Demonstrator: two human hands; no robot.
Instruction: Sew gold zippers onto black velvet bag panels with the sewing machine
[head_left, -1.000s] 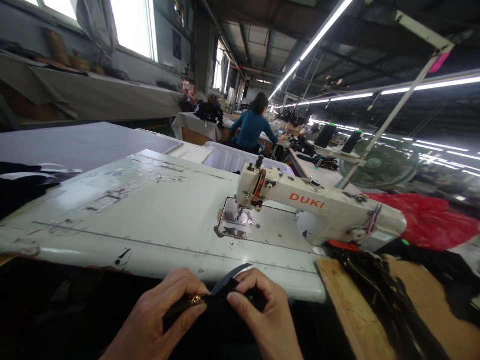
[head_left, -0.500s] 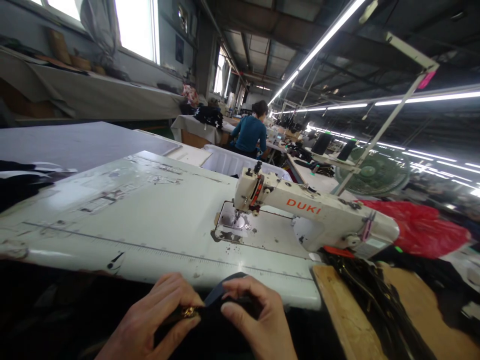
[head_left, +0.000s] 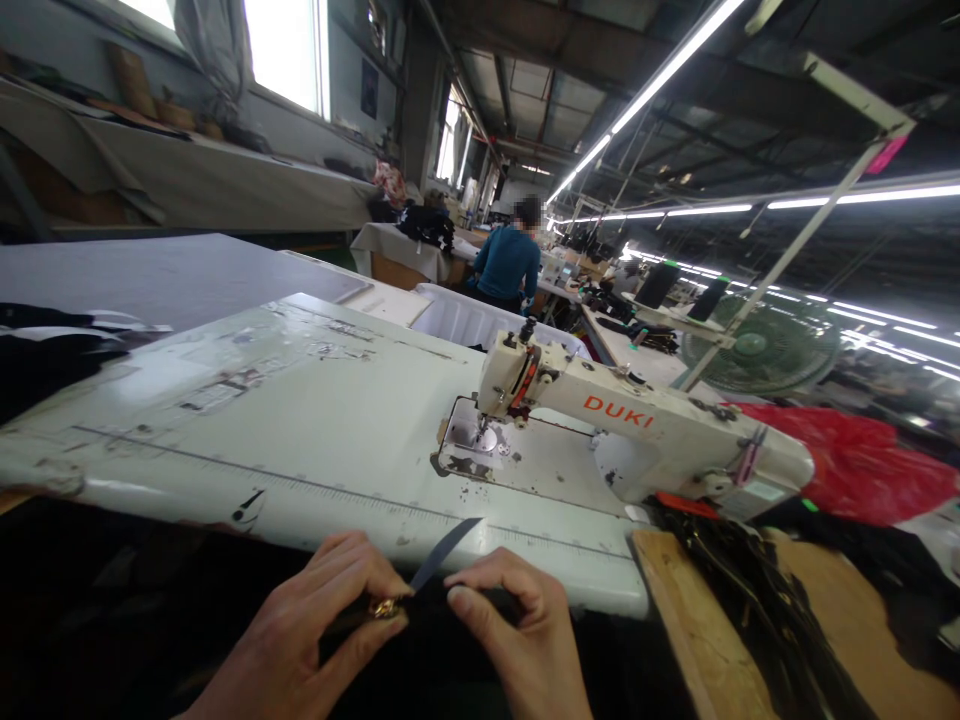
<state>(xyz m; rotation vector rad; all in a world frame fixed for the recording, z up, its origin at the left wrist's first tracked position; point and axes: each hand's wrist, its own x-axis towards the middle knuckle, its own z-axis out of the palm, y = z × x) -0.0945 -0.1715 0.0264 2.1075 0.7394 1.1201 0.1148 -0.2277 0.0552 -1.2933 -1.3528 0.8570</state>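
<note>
At the near edge of the pale green sewing table, my left hand pinches a small gold-coloured metal piece on dark material. A dark grey strip rises from those fingertips, its pointed end free over the table edge. Just right of it is my right hand, thumb and forefinger bent close together; whatever lies between them is too dark to make out. Beyond the hands stands a white sewing machine marked DUKI.
A wooden board at the right bears dark zipper-like strips. Behind the machine are a red plastic bag, a green fan and a white bin. Farther off, a person in a blue top faces away.
The dark strip now stands straighter and free at its upper end, which was near my right fingertips before. The view has shifted slightly, so the machine appears a little farther right.
</note>
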